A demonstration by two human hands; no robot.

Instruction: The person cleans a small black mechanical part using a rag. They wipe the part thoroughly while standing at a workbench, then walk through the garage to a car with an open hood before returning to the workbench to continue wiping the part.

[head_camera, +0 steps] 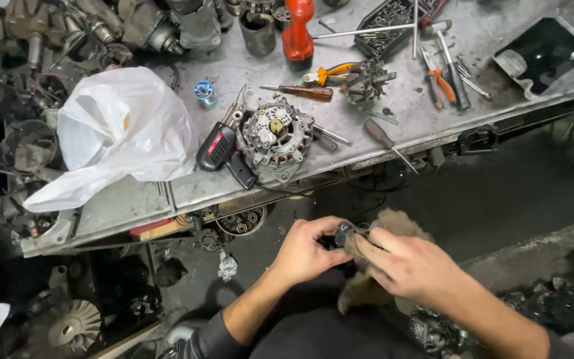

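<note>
Down below the bench edge, the left hand point(308, 251) pinches a small dark part point(343, 234) while the right hand point(403, 264), fingers curled, presses a brown rag point(393, 223) against it, with the alternator point(275, 136) and white plastic bag point(124, 129) lying up on the metal workbench point(380, 116).

left hand point(307, 251) clenched, right hand point(410, 266) pinching

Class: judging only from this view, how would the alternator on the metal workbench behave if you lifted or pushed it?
The alternator looks like solid ribbed metal, so it is probably heavy for its size and rigid. Lying flat on the workbench, it would likely slide, not roll.
</note>
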